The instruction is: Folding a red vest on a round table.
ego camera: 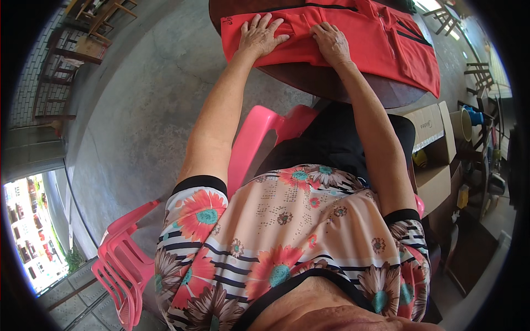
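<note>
A red garment with black trim (368, 49) lies spread over a round dark table (298, 76), part of it reaching past the near right edge. My left hand (261, 36) rests palm down on its left part, fingers spread, close to a small dark marking at the corner. To the right, my right hand (331, 42) lies on the cloth with its fingers bent, the fingertips at a fold; whether they pinch the fabric cannot be told. Small creases run through the cloth between both hands.
A pink plastic chair (252, 136) is under me, with another pink chair (128, 265) at the lower left. An open cardboard box (432, 178) stands at my right, beside a bin (460, 124). Wooden stools and furniture stand farther off on the concrete floor (153, 103).
</note>
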A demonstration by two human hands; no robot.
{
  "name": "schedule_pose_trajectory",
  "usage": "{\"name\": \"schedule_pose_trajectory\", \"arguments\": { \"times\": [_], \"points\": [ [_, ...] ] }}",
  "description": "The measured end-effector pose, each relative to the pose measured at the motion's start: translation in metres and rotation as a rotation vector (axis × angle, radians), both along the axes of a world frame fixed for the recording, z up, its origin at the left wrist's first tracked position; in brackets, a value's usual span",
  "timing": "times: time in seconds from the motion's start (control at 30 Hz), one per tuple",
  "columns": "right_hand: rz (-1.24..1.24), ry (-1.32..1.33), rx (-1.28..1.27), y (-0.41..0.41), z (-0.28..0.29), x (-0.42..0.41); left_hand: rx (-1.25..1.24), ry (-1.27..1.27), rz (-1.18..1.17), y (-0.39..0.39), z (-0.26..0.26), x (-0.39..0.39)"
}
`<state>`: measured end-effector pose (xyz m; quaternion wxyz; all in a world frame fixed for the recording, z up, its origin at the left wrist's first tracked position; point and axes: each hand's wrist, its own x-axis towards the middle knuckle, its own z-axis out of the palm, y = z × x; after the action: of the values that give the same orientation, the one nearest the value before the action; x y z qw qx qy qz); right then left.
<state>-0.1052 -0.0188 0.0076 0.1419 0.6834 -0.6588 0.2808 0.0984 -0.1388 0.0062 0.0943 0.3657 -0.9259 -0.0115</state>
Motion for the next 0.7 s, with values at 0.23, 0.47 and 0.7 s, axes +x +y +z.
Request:
{"name": "schedule_pose_trajectory", "arguments": {
  "times": [0.23, 0.47, 0.7],
  "points": [
    [-0.006, 0.048, 0.100, 0.037, 0.020, 0.055, 0.102, 0.042, -0.019, -0.025, 0.012, -0.002],
    [-0.008, 0.052, 0.311, 0.058, 0.013, 0.063, 0.014, 0.096, -0.004, -0.004, -0.015, -0.048],
    [0.179, -0.025, 0.097, 0.105, 0.005, 0.050, -0.026, 0.101, -0.029, -0.002, -0.010, -0.050]
  ]
}}
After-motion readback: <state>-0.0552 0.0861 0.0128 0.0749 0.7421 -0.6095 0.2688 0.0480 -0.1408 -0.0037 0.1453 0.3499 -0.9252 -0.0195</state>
